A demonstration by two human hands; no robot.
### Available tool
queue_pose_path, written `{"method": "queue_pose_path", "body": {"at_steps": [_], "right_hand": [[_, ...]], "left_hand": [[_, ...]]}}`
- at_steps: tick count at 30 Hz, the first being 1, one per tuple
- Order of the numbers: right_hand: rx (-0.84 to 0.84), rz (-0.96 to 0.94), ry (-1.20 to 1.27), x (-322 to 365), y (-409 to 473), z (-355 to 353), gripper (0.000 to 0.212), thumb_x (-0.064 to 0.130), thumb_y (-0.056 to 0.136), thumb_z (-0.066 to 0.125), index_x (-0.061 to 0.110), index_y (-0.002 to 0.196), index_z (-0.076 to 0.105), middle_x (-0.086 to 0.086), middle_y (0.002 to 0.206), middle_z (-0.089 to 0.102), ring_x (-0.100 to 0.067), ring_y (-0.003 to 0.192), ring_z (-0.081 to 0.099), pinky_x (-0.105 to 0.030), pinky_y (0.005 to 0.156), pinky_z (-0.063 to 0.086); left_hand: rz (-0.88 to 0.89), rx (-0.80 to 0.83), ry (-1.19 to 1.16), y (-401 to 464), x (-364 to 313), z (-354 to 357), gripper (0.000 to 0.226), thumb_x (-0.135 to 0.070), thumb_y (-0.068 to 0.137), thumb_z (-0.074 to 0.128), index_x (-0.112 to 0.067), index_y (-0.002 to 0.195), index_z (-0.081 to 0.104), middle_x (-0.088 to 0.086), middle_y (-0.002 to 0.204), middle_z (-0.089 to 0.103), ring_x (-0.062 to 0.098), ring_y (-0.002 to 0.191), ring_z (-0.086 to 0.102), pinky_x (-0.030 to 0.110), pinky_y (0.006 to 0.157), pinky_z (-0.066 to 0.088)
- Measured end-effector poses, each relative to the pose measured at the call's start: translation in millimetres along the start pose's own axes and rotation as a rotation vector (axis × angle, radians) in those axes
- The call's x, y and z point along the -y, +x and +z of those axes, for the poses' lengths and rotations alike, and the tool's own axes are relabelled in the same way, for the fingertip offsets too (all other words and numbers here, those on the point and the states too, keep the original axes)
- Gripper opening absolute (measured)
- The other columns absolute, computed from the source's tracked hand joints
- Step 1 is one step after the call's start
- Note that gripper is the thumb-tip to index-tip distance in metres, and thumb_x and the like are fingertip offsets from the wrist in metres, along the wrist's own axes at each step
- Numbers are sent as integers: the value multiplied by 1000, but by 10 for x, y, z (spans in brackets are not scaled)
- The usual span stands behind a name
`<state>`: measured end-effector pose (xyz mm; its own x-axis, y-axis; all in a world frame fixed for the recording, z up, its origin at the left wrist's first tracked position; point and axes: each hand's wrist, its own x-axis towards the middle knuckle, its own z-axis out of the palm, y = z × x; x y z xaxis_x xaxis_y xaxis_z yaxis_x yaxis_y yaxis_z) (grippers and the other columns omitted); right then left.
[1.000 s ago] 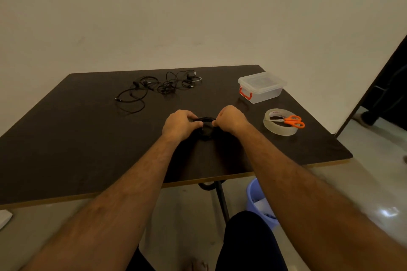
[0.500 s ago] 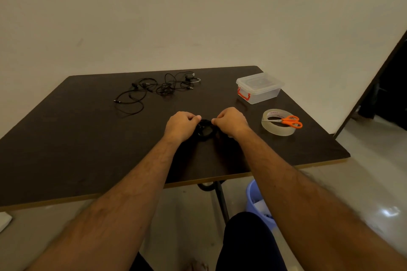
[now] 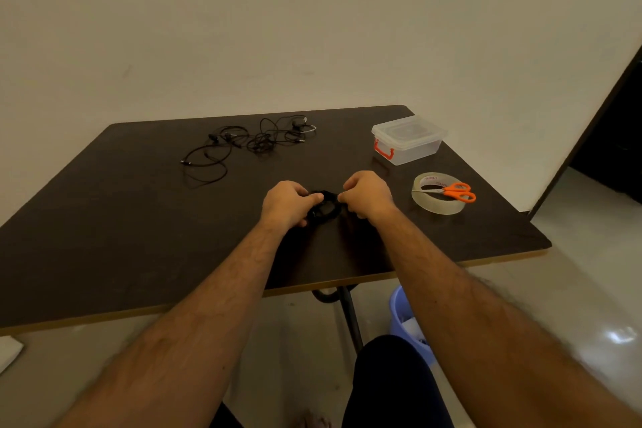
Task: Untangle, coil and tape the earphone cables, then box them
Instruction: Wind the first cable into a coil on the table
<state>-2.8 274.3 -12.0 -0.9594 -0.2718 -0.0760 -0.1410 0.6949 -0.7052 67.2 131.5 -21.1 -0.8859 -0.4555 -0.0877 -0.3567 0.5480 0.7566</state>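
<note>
Below the near edge of the tabletop, a blue bucket stands on the floor by your right leg. Your left hand and right hand each have fingers curled onto opposite sides of a coiled black earphone cable, held at the tabletop's middle. To the right, orange scissors rest on a clear tape roll. Beyond it sits a lidded clear box. Tangled earphone cables lie at the far left.
</note>
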Motion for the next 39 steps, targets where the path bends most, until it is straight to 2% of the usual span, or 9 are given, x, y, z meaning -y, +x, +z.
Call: {"method": "queue_pose_path", "body": {"at_steps": [5,11,17,22,25,31,34,37,39], "right_hand": [[-20,58,151,-21,-8,-7,26,12,86,73,18,108,62,-3,100,65,-14,87,67,-34,78,60],[5,78,337,60,-104,1,17,9,83,76,16,93,63,-5,91,70,-13,77,72,-30,67,62],[-4,19,136,57,-176,117,13,13,86,73,17,91,62,-3,86,69,-12,76,71,-31,69,62],[-30,-50,-41,59,-162,145,13,21,87,72,25,87,61,2,90,66,-10,81,66,-33,78,58],[-53,-67,-95,38,-151,136,9,30,90,69,26,90,61,4,89,65,-8,80,63,-30,74,55],[-60,-33,-47,-24,-97,132,8,27,89,70,26,91,63,3,91,66,-10,83,65,-35,82,58],[-53,-26,-72,-9,-75,145,7,27,89,70,26,91,64,3,91,66,-10,83,66,-36,81,58],[-53,-23,-112,7,-58,157,8,27,90,68,24,97,66,1,92,67,-11,83,66,-35,80,59],[-62,-24,-148,16,-54,152,9,28,91,67,23,98,66,1,91,67,-12,82,67,-35,79,59]], "left_hand": [[-35,17,-104,48,23,9,36,-31,91,69,-13,121,64,2,90,68,14,75,70,37,78,62],[-59,21,-200,41,40,-8,34,-26,91,70,-11,121,65,3,90,70,13,74,71,33,72,62],[-53,7,-186,23,38,-3,42,-36,87,73,-11,120,65,1,87,71,11,73,72,36,77,62],[-24,28,-55,-14,-11,-6,17,-26,87,73,-17,101,68,2,92,71,11,74,71,35,79,61],[-18,28,-15,-25,-35,-7,19,-21,89,71,-15,106,68,1,93,70,11,74,71,35,78,62],[15,-42,3,-85,-34,15,52,-20,88,73,-17,136,53,3,113,64,10,71,69,25,67,60],[39,-94,11,-125,-29,26,46,-21,87,74,-21,128,53,0,106,62,11,73,68,23,61,56],[83,-160,79,-143,-6,36,34,-23,84,77,-24,109,53,-2,99,62,14,83,65,32,72,58],[113,-185,193,-150,-2,33,24,-27,84,76,-25,98,57,-4,96,63,10,84,60,27,70,52]]}}
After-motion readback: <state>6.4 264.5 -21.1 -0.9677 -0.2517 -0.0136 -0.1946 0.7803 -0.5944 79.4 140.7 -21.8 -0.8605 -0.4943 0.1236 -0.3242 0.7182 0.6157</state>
